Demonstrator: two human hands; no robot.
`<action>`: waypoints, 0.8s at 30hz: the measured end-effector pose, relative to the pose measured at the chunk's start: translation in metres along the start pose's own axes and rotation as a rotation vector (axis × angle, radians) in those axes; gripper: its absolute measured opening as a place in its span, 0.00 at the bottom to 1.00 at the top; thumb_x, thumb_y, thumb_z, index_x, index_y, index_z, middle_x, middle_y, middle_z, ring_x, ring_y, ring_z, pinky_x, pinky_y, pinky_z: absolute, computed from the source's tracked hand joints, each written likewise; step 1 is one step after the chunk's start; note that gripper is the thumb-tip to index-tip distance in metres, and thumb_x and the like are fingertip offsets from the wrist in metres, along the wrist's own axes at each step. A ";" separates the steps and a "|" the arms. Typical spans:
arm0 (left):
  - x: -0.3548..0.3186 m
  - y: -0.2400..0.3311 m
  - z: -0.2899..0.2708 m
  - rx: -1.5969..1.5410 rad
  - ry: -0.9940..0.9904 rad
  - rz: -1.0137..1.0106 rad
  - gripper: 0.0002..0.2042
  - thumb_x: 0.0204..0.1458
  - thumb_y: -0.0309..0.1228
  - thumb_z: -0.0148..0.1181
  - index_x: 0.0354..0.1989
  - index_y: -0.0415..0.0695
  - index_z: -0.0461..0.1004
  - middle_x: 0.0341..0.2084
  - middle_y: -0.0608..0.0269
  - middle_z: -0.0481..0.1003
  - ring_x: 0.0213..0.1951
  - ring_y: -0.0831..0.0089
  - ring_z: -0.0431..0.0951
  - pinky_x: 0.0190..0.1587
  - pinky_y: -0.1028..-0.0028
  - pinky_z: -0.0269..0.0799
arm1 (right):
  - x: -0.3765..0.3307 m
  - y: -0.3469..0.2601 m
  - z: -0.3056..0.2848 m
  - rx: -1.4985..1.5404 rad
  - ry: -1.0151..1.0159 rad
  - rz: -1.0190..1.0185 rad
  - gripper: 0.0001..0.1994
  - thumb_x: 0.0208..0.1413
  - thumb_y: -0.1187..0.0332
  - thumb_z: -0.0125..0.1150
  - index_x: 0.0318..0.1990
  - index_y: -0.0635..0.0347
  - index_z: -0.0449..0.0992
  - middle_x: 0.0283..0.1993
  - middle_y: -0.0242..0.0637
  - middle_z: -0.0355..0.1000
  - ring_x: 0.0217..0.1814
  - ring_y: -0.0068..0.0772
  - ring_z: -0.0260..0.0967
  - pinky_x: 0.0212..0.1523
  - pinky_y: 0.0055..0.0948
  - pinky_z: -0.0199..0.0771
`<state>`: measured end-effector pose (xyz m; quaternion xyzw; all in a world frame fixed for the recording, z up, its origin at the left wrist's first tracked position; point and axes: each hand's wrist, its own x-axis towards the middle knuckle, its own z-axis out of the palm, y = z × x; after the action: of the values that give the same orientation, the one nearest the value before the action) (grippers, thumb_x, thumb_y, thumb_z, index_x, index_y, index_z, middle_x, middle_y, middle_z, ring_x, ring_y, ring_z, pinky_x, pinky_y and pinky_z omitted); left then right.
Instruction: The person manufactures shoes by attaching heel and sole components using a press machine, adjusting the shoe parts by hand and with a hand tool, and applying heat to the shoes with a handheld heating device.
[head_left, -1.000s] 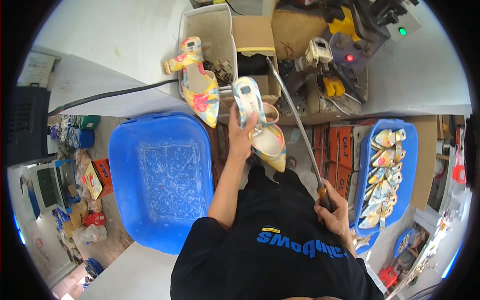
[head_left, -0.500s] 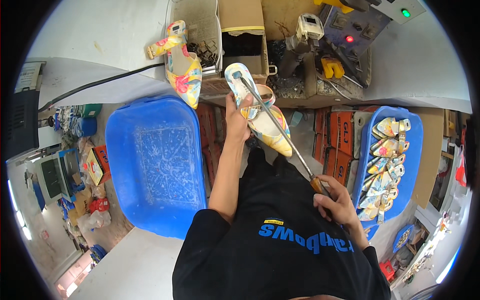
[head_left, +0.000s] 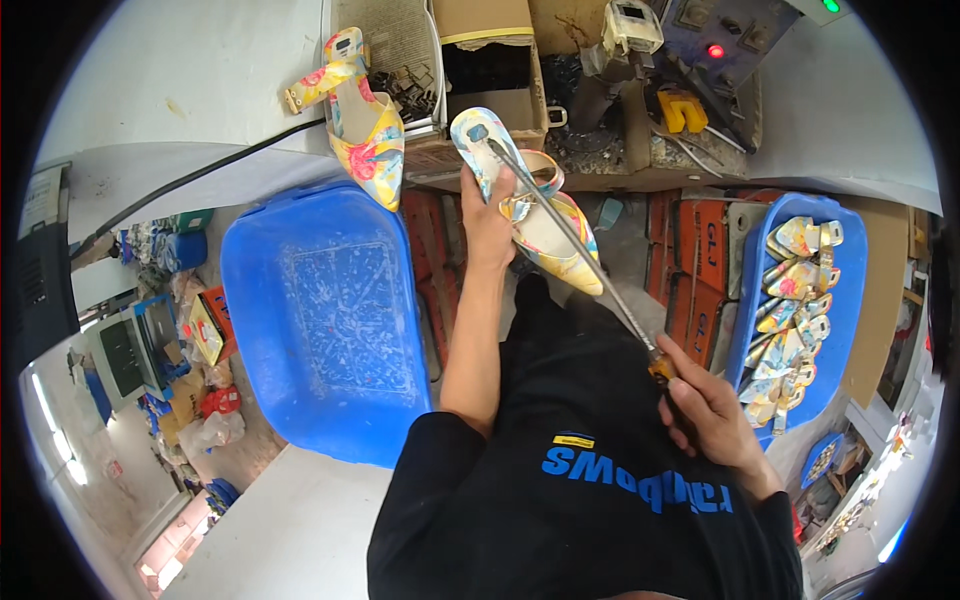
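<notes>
My left hand point(head_left: 488, 225) is wrapped round a pointed, strappy shoe point(head_left: 560, 262) with a yellow, pink and blue flower print. The shoe's heel end points away from me and its toe toward my body. A dark grey-blue patch point(head_left: 478, 131) marks the insole at the heel. In my right hand point(head_left: 712, 408) is a long screwdriver point(head_left: 600, 275), gripped by its amber handle. Its shaft slants across the shoe, and the tip lies over the insole beside the patch. A matching shoe point(head_left: 368, 140) rests on the bench edge to the left.
An empty-looking blue tub point(head_left: 340, 320) stands at left. Another blue tub point(head_left: 835, 320) at right holds several similar shoes. On the bench are a box of small metal pieces point(head_left: 405, 90), an open cardboard box point(head_left: 500, 100) and a machine point(head_left: 630, 40). Orange cartons point(head_left: 700, 240) stand below.
The screwdriver tip has shifted slightly off the patch toward its right edge. Both hands and the shoe sit a little farther right in the picture, as the whole view has also shifted.
</notes>
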<state>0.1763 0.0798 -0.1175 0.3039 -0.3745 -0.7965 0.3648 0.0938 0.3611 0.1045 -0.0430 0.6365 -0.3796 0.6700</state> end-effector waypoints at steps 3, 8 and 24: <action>-0.003 0.011 0.008 0.018 -0.052 -0.046 0.17 0.65 0.29 0.53 0.60 0.38 0.62 0.46 0.52 0.77 0.44 0.63 0.82 0.47 0.65 0.82 | -0.007 -0.017 0.006 -0.087 0.025 0.030 0.27 0.73 0.64 0.43 0.76 0.50 0.51 0.31 0.28 0.66 0.22 0.15 0.63 0.22 0.16 0.66; 0.006 -0.005 -0.004 -0.002 -0.050 -0.050 0.21 0.64 0.29 0.56 0.62 0.39 0.59 0.51 0.55 0.73 0.48 0.69 0.78 0.50 0.69 0.77 | -0.008 -0.031 0.012 -0.114 0.038 0.063 0.27 0.73 0.61 0.43 0.76 0.51 0.51 0.30 0.28 0.65 0.22 0.15 0.63 0.21 0.17 0.67; 0.010 0.003 0.015 0.030 -0.030 0.055 0.15 0.65 0.21 0.49 0.59 0.37 0.61 0.48 0.54 0.75 0.46 0.69 0.79 0.50 0.69 0.77 | 0.051 0.026 0.007 -0.069 0.087 -0.034 0.23 0.72 0.64 0.45 0.72 0.54 0.60 0.26 0.31 0.67 0.19 0.19 0.65 0.21 0.19 0.67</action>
<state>0.1605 0.0761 -0.1096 0.2871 -0.4000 -0.7848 0.3765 0.1068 0.3473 0.0501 -0.0603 0.6768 -0.3705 0.6333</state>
